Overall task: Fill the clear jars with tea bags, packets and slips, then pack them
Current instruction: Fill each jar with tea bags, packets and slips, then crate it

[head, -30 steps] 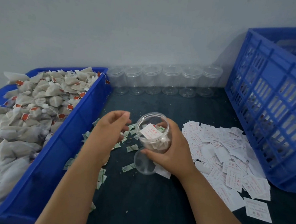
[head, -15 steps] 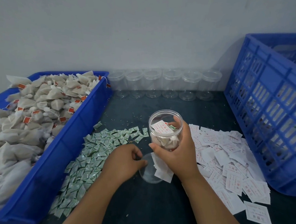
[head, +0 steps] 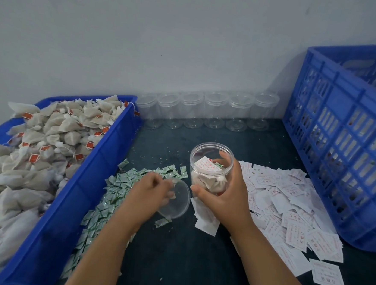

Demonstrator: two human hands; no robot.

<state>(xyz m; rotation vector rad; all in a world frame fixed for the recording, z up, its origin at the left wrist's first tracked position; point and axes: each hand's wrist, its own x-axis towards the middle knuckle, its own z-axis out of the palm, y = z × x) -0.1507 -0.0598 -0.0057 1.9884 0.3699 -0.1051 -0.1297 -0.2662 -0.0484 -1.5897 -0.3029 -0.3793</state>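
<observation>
At frame centre the right hand (head: 220, 195) grips the jar (head: 211, 166) upright, and the left hand (head: 155, 185), pinching the lid (head: 179, 200), should seat it level before twisting.

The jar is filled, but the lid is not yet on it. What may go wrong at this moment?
1. The right-hand grip holds the open jar, and the slip lies on top of its contents. The slip may get pinched under the rim when the jar is closed.
2. The left-hand grip holds the lid right beside the loose green packets. One could be dragged along or knocked away.
</observation>
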